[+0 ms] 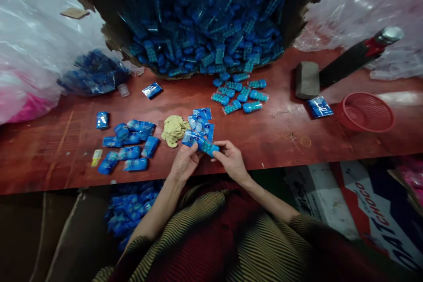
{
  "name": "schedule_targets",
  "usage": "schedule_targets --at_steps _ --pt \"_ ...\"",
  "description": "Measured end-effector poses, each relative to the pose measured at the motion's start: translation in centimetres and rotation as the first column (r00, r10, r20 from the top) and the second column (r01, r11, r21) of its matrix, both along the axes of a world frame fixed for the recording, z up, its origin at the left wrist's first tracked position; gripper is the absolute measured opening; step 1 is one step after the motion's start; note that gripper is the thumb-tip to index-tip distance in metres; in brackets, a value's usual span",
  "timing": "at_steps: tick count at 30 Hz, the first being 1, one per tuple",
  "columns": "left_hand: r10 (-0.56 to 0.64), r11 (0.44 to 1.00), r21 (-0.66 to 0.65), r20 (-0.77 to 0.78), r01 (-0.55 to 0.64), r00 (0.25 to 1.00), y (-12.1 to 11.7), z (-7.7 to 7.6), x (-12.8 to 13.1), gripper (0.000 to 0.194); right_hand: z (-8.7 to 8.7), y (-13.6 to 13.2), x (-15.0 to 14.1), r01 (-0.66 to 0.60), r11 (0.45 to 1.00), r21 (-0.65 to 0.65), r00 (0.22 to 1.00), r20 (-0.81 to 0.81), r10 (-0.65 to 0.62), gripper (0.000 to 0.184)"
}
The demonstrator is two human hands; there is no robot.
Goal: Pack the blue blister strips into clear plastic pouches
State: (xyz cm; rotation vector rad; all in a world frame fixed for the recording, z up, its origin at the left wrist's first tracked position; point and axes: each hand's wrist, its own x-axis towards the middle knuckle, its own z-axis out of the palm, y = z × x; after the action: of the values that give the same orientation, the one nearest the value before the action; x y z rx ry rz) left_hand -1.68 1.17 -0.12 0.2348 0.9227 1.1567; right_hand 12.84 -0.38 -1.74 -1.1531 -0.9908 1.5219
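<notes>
Near the table's front edge, my left hand [185, 161] pinches a blue printed sleeve [189, 137]. My right hand [232, 162] grips the blue-capped end of a see-through bottle [208, 146] filled with blue-green balls. The bottle's other end meets the sleeve; how far it sits inside I cannot tell. Flat blue printed sleeves [205, 130] lie just beyond my hands, beside a crumpled yellowish cloth-like lump [175, 128]. To the left is a group of bottles in blue sleeves [129, 153]. Several unsleeved bottles [243, 93] are scattered farther back on the right.
A torn cardboard box [115, 39] full of bottles stands at the back. On the right are a red basket [366, 112], a grey block [307, 80], a dark flask [357, 56] and rubber bands [305, 142]. Plastic bags [29, 44] flank the red table [79, 134].
</notes>
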Motion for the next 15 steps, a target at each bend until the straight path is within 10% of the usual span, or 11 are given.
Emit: schedule_targets --at_steps 4,15 --pt "0.033 0.999 -0.032 0.001 -0.033 0.999 0.0 0.4 0.5 0.015 -0.2 -0.2 0.4 -0.054 0.975 0.214 0.979 0.202 0.01 0.017" --pt "-0.192 0.981 0.056 0.072 0.188 0.979 0.1 0.3 -0.1 0.037 -0.3 2.4 1.3 -0.34 0.94 -0.034 0.9 -0.301 0.315 0.069"
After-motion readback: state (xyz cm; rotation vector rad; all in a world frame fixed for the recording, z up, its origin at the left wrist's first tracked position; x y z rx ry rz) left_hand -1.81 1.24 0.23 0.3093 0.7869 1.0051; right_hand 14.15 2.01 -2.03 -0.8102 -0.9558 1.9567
